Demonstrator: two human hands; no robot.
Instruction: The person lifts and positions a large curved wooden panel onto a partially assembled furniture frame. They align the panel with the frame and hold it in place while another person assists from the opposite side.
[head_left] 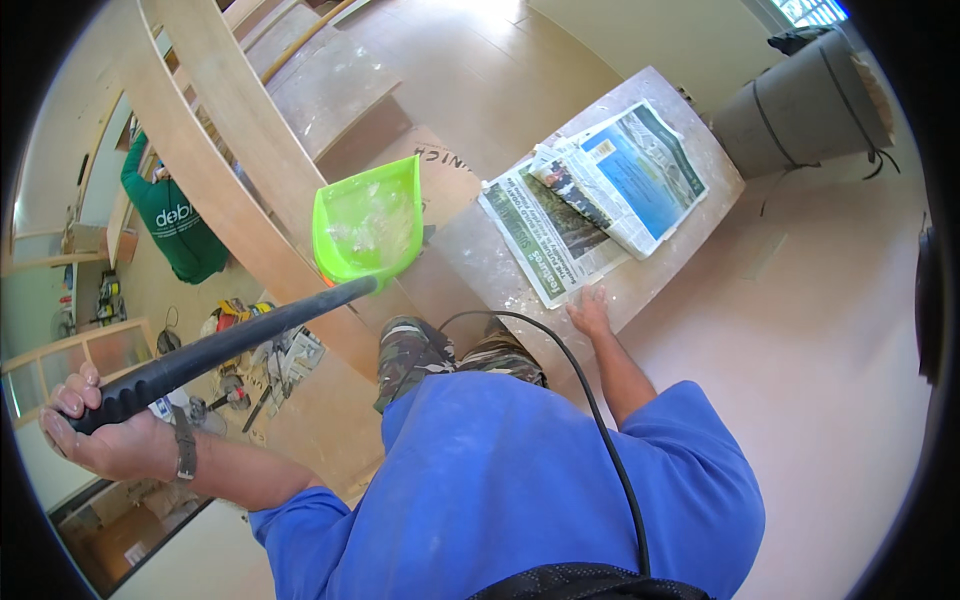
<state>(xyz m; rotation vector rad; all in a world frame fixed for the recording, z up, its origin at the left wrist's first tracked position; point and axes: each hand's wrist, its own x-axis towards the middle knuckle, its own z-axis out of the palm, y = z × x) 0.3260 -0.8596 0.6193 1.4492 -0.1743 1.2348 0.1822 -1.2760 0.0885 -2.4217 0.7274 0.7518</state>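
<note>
My left hand (95, 425) grips the end of a long black handle (225, 345) that runs up to a bright green dustpan (368, 222). The dustpan holds pale dust and scraps and hangs over a curved wooden stair. My right hand (590, 310) rests flat, fingers spread, on the edge of a dusty board (660, 270), next to spread newspapers (590, 200). A black cable (590, 410) loops down across my blue shirt.
A curved wooden stair rail (215, 150) sweeps across the left. Below it, another person in a green shirt (175, 225) works near tools scattered on the floor (245, 350). A grey rolled mat tied with cord (805, 105) lies at the upper right.
</note>
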